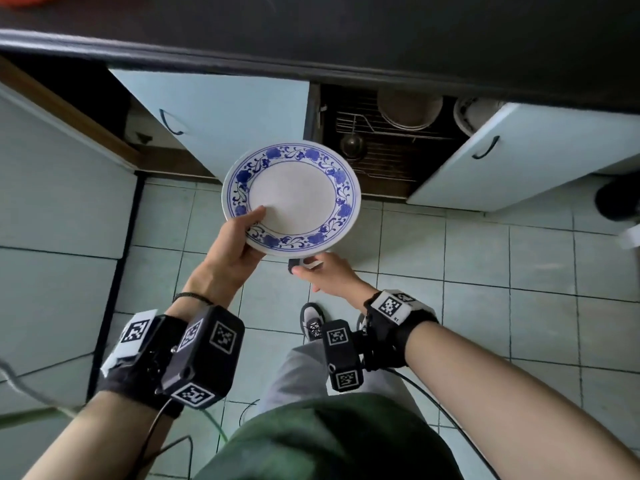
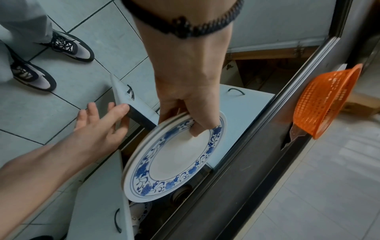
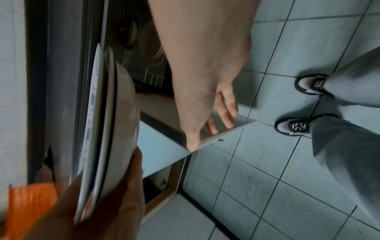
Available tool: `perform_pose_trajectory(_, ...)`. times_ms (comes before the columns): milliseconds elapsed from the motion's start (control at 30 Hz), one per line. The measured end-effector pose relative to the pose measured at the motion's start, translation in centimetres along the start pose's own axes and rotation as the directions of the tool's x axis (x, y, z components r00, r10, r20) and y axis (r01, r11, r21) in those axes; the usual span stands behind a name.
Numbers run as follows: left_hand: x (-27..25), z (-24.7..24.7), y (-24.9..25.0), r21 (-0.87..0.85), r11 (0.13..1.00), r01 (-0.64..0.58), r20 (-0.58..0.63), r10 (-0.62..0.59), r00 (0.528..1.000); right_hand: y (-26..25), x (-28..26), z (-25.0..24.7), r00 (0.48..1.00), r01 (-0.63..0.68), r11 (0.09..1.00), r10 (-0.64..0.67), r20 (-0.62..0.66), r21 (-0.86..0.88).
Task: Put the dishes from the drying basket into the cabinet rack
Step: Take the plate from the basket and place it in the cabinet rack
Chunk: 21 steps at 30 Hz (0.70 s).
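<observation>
My left hand [image 1: 247, 232] grips a stack of white plates [image 1: 294, 199] by the near rim, thumb on the blue floral border of the top one and fingers underneath. In the left wrist view the stack [image 2: 179, 155] hangs tilted in front of the open cabinet. The right wrist view shows the stack [image 3: 115, 123] edge-on, with at least two plates. Inside the cabinet sits the wire rack [image 1: 391, 150], which holds bowls [image 1: 408, 109] and a ladle [image 1: 351, 143]. My right hand [image 2: 98, 128] touches the edge of an open cabinet door [image 2: 121, 95] with straight fingers, the thumb on its dark edge. The orange drying basket [image 2: 327, 100] stands on the counter.
The dark counter edge [image 1: 311, 60] overhangs the cabinet. Pale blue doors [image 1: 519, 154] stand open on both sides of the rack opening. Below lie the tiled floor [image 1: 485, 271], my shoes [image 1: 311, 320] and trailing cables [image 1: 450, 410].
</observation>
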<state>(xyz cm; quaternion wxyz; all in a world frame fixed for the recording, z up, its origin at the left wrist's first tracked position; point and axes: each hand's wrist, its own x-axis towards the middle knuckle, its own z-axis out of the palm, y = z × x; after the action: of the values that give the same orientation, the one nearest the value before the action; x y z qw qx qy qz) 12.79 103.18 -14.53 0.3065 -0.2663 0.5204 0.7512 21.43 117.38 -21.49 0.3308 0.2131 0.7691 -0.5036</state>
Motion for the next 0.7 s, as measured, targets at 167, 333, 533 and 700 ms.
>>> perform_pose_trajectory(167, 1.0, 4.5, -1.6, 0.046, 0.998, 0.046, 0.063, -0.049, 0.997, 3.9, -1.4, -5.0, 0.993, -0.118, 0.978, 0.112, 0.045, 0.169)
perform_pose_trajectory(333, 2.1, 10.5, -3.5, 0.069, 0.995, 0.066, 0.149, -0.076, 0.986, 10.3, -3.0, -12.8, 0.947, -0.253, 0.874, 0.312, -0.08, 0.416)
perform_pose_trajectory(533, 3.5, 18.7, -3.9, 0.078, 0.997, 0.013, 0.242, -0.031, 0.97, 15.3, -3.0, -22.8, 0.853, -0.237, 0.692, 0.484, -0.195, 0.681)
perform_pose_trajectory(700, 5.5, 25.0, -3.0, 0.056, 0.998, -0.035, 0.253, 0.019, 0.967, 16.7, -0.2, -29.8, 0.853, -0.18, 0.609, 0.488, -0.186, 0.773)
